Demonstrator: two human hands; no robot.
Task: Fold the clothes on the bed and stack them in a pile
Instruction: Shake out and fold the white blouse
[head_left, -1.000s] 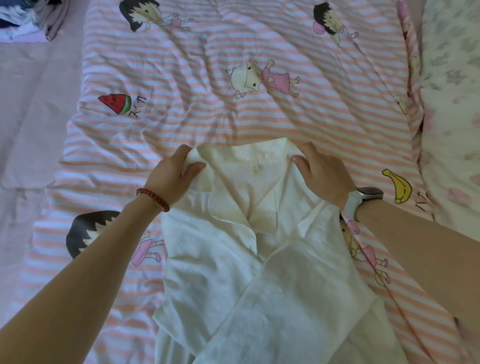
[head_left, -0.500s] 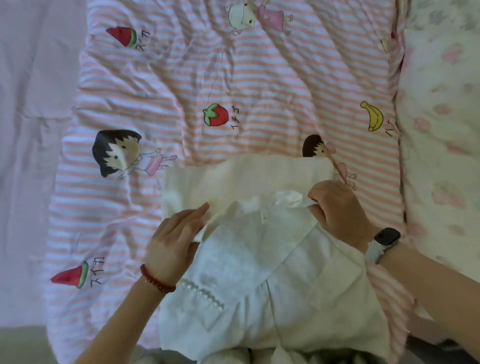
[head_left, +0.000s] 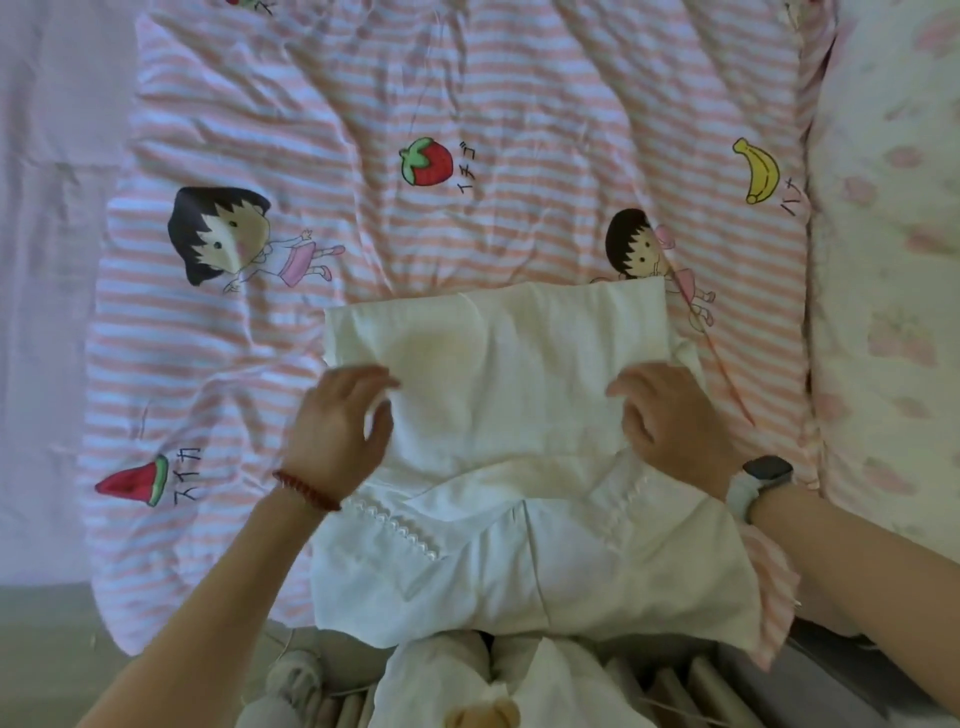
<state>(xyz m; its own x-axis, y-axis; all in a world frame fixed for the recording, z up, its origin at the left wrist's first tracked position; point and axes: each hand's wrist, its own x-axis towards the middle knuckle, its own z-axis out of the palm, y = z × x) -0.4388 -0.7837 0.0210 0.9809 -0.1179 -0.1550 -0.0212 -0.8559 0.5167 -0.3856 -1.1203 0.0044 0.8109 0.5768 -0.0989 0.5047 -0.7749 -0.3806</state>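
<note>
a white garment (head_left: 519, 467) lies on the pink striped quilt (head_left: 467, 104) at the near edge of the bed, its upper part folded over into a flat panel. the left hand (head_left: 337, 431) rests on the panel's left edge, fingers spread. the right hand (head_left: 670, 421) presses flat on its right side, fingers loosely apart.

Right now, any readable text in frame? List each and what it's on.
"イチゴ": printed beside the strawberry on the striped quilt.
"スイカ": beside the watermelon slice on the same quilt.
"バナ": beside the banana; the rest of the word is hidden at the quilt's edge.
White garment and smartwatch: no readable text.
</note>
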